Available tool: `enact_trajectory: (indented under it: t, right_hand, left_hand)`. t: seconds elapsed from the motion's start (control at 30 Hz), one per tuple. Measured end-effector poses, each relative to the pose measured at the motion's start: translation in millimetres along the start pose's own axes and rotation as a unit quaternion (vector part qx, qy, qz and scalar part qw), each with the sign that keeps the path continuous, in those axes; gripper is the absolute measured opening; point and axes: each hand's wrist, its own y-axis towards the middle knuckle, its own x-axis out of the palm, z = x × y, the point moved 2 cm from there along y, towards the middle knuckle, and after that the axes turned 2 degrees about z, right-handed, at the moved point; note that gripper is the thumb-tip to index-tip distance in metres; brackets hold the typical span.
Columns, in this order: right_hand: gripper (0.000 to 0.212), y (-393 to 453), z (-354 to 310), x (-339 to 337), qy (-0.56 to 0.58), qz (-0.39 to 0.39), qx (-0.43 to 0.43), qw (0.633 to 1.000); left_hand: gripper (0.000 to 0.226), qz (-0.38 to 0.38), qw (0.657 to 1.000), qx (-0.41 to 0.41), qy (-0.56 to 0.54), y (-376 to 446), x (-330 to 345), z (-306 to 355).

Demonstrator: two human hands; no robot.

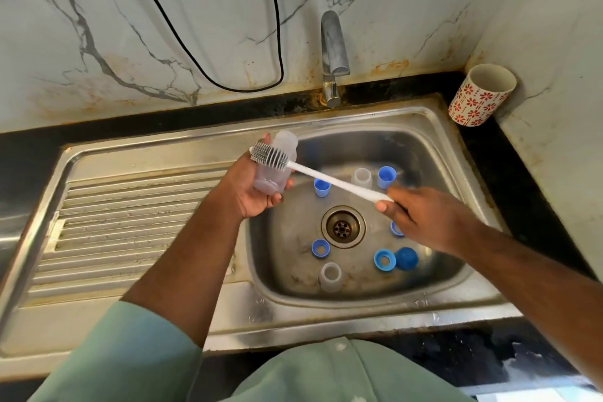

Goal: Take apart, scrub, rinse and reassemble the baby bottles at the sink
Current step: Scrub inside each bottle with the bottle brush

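My left hand (251, 192) grips a clear baby bottle body (277, 166) over the left rim of the sink basin (437, 127). My right hand (424, 215) pinches the end of a white bottle brush (326, 176). Its grey bristle head (267, 155) lies across the outside of the bottle near its mouth. On the basin floor stand a clear bottle (361, 178) at the back and another clear bottle (331, 276) in front. Blue caps (386, 176) (322, 187), blue screw rings (320, 248) (384, 260) and a blue dome cap (406, 258) lie scattered around the drain (341, 227).
A steel tap (332, 55) stands behind the basin, with no water running. The ribbed drainboard (130, 225) lies to the left. A white cup with red flowers (479, 95) sits at the back right corner. A black cable (228, 42) hangs on the marble wall.
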Motion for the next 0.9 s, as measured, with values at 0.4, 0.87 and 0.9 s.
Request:
enact_trajectory:
  t: [0.4,0.87,0.9]
  right_hand:
    - [0.054,7.5,14.9,-6.9,-0.004,0.018,-0.009,1.0]
    - [0.016,-7.7,-6.6,11.9,0.157,-0.034,0.069,0.985]
    - [0.023,-11.8,-14.4,15.4,0.202,-0.063,0.064,0.975]
  left_hand:
    - [0.069,-0.01,0.999,-0.031,-0.017,0.9,-2.4,-7.3]
    - [0.07,0.041,0.984,0.064,-0.159,1.6,0.2,-3.1]
    - [0.068,0.063,0.98,0.076,-0.175,2.4,0.1,-1.1]
